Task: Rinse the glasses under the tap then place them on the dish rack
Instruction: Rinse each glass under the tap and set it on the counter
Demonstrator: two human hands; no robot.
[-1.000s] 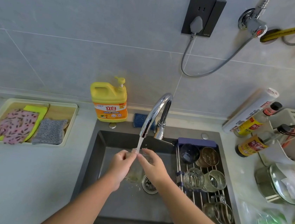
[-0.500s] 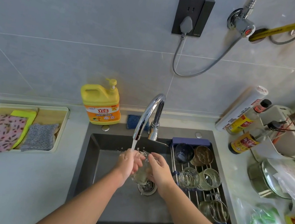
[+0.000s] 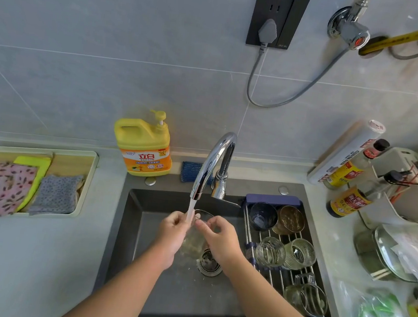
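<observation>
Both left hand (image 3: 172, 229) and right hand (image 3: 221, 239) grip a clear glass tumbler (image 3: 193, 244) under the chrome tap (image 3: 214, 159); rotate it slowly.

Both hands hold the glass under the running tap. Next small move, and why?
Likely lift the glass clear of the tap's stream and tip it out. The left hand and right hand grip it over the drain, and the dish rack has bare bars beside the glass mug.
</observation>
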